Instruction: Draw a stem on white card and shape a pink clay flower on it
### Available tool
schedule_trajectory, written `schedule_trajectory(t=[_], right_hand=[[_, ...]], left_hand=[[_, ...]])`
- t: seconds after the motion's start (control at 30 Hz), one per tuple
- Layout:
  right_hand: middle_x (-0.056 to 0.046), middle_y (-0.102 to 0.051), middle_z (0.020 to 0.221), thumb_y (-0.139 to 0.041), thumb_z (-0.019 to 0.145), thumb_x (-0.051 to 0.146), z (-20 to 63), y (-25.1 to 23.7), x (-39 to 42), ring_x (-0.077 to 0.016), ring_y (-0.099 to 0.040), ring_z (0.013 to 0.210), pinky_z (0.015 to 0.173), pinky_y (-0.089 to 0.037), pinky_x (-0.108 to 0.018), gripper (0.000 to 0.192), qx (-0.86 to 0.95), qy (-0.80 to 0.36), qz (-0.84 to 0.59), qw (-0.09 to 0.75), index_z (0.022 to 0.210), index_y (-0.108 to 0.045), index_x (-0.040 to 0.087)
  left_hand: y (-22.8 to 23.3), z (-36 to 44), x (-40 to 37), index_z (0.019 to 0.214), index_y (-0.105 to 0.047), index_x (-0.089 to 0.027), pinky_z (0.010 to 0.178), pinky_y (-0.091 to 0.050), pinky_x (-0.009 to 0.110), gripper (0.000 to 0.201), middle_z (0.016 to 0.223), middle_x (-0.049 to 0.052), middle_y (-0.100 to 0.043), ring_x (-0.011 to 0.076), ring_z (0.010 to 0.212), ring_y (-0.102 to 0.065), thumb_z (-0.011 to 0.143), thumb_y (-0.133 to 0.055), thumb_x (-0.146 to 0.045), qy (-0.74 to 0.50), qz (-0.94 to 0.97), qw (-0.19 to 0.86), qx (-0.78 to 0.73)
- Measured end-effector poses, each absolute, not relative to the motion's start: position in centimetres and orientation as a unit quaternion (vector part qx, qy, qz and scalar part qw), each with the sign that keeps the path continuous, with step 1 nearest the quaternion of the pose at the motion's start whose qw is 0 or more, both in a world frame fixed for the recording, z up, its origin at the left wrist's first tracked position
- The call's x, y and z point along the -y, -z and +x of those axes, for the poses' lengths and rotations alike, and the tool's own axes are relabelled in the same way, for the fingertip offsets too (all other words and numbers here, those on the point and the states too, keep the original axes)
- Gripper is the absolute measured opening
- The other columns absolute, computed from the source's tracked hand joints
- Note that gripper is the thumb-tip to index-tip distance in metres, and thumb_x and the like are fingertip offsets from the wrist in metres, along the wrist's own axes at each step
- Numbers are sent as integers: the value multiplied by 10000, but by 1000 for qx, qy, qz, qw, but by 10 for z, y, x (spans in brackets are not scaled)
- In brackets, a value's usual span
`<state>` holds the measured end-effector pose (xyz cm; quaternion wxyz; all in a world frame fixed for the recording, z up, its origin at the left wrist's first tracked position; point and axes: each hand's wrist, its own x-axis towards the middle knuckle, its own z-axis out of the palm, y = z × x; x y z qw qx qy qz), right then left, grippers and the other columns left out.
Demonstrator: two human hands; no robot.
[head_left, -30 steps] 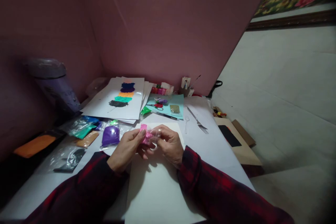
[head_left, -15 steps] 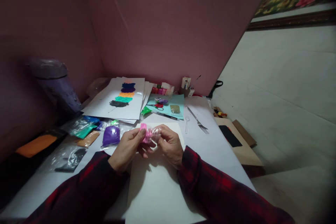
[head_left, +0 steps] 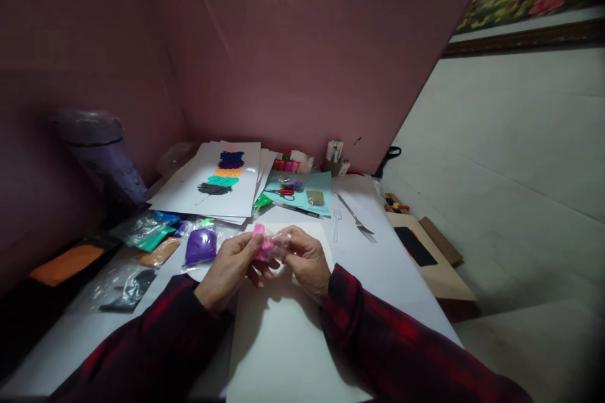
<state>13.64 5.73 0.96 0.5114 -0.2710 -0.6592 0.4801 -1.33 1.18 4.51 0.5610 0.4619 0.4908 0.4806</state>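
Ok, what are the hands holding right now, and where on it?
A small clear bag of pink powder, held above the white sheet. The left hand pinches its left end, the right hand its clear right end.

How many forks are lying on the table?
2. A metal fork lies right of the teal sheet; a clear plastic fork lies just left of it. Others may be hidden under papers.

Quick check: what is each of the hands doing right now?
Left hand: closed, pinching the small clear bag of pink material.
Right hand: closed, pinching the same bag's other end.
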Motion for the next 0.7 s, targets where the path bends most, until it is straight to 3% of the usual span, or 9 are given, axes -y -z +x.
schedule_trajectory(t=[0.23, 0.37, 0.7], right_hand=[[-20, -588, 816, -755, 748, 302, 137, -11, -56, -137, -561, 686, 611, -481, -278, 88, 638, -522, -261, 503, 793, -765, 227], [-21, -586, 803, -703, 802, 313, 138, -12, -57, -120, -537, 657, 595, -454, -268, 127, 634, -542, -259, 487, 812, -756, 198], [11, -512, 697, -754, 696, 241, 136, -15, -56, -104, -489, 613, 503, -417, -232, 120, 580, -598, -274, 481, 810, -784, 219]], left_hand=[[-46, -14, -11, 810, -605, -137, 422, -425, 199, 395, 596, 19, -640, 133, 504, -604, 809, -626, -532, -504, 442, 543, -507], [-44, -16, -12, 811, -616, -136, 432, -431, 203, 354, 654, 32, -664, 119, 505, -590, 809, -647, -488, -514, 443, 543, -494], [-44, -15, -11, 809, -599, -139, 450, -457, 216, 354, 670, 41, -670, 128, 522, -606, 787, -666, -486, -521, 422, 552, -496]])
